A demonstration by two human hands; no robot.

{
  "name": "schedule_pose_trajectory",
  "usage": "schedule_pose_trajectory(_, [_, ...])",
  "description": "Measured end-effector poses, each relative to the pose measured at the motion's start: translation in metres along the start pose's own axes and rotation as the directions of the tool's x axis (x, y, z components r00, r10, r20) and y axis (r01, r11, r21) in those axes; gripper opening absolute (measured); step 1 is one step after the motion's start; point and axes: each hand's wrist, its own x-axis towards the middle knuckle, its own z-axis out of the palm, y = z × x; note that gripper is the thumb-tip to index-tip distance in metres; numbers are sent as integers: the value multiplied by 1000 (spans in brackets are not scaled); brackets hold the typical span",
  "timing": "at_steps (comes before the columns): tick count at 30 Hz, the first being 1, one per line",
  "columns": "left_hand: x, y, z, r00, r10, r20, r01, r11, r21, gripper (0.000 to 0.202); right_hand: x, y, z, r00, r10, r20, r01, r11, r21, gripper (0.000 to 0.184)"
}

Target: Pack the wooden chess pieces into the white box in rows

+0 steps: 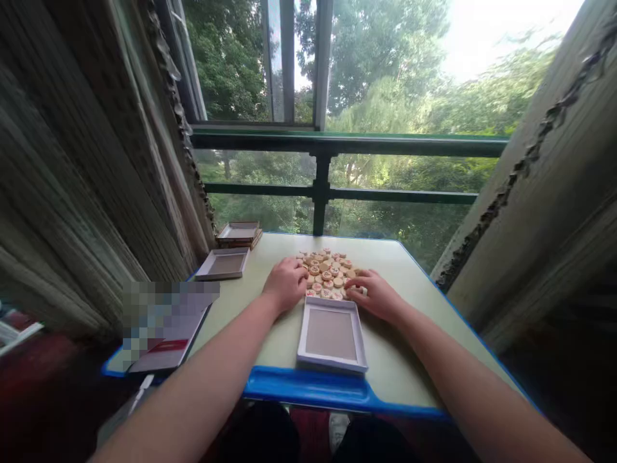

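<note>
A pile of round wooden Chinese chess pieces (326, 275), several with red characters, lies on the pale table. At the left edge of the pile is my left hand (286, 283), its bent fingers curving against the outer pieces. My right hand (375, 294) touches the right edge with its fingers slightly apart; its fingertips partly cover a few pieces. Neither hand lifts a piece clear of the table. Just in front of the pile, between my forearms, a shallow white box tray (303, 334) with a grey-brown bottom lies flat.
Another shallow white box (222, 275) lies at the table's left edge, with stacked shallow boxes (238, 241) behind it. A flat grey item with a red stripe (168, 345) is at the left, partly blurred out. A blue rim (308, 384) borders the table; curtains and a railed window surround it.
</note>
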Motion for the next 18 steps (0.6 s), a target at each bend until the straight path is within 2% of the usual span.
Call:
schedule_pose_trajectory(6, [0, 0, 5, 999, 31, 15, -29, 995, -95, 24, -2, -1, -1, 1000, -14, 4, 14, 1000, 11, 17])
schedule_pose_trajectory(18, [-1, -3, 7, 999, -29, -29, 25, 988, -150, 26, 0, 4, 3, 1000, -16, -5, 16, 999, 31, 20])
